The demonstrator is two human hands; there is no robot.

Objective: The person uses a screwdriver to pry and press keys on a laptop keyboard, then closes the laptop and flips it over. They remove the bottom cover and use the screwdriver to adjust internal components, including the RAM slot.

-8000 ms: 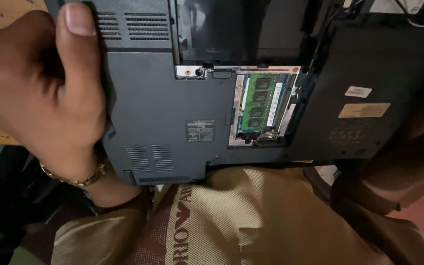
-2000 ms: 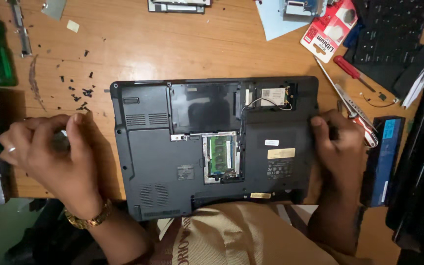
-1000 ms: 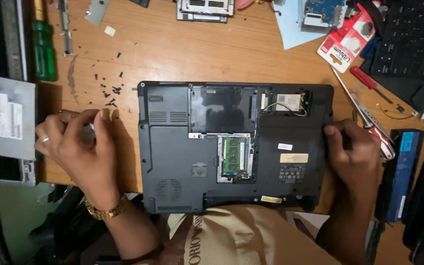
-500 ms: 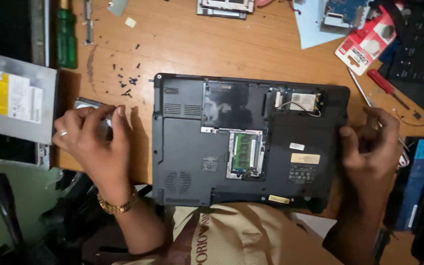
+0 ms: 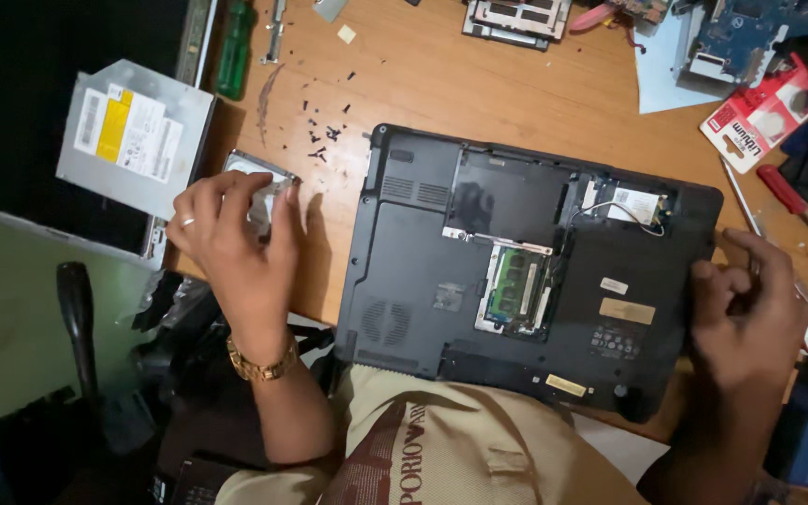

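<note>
— While the laptop (image 5: 526,281) lies bottom-up on the desk (image 5: 479,84), how far along does it look?
— Partly stripped, I'd judge: covers are off, the memory (image 5: 514,288) and a small card (image 5: 636,204) are bare; the shell is whole yet.
— And the hands?
— Left hand (image 5: 236,238) rests beside the laptop, fingers curled around a silver drive (image 5: 259,182). Right hand (image 5: 745,318) sits at the right edge, fingers bent narrow; whether it holds anything, I cannot tell.
— What's around?
— Loose screws (image 5: 324,131), an optical drive (image 5: 133,136), a green screwdriver (image 5: 234,51) and a red one (image 5: 792,201). The screws lie close to the left hand.
</note>
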